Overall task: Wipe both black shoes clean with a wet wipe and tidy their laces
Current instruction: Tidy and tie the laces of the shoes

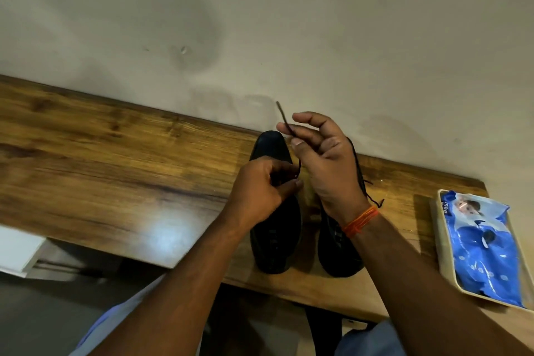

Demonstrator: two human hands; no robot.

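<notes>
- I see two black shoes side by side on the wooden counter, toes pointing at the pale wall behind it.
- The left shoe lies under my left hand; its toe shows past the knuckles and its heel sits near the counter's front edge.
- The right shoe is just beside it, mostly hidden by my right wrist; only its heel half is visible.
- My left hand's fingers are curled and pinching the lace low down, at the left shoe's upper.
- My right hand is raised above the shoes, thumb and fingers pinching the same dark lace near its free end, which sticks up past the fingertips against the wall.
- Another thin dark strand runs across the back of my right hand and down past the wrist; I cannot tell where it ends.
- An orange thread band circles my right wrist.
- A blue wet-wipe pack lies in a pale tray at the counter's right end, well apart from the shoes.
</notes>
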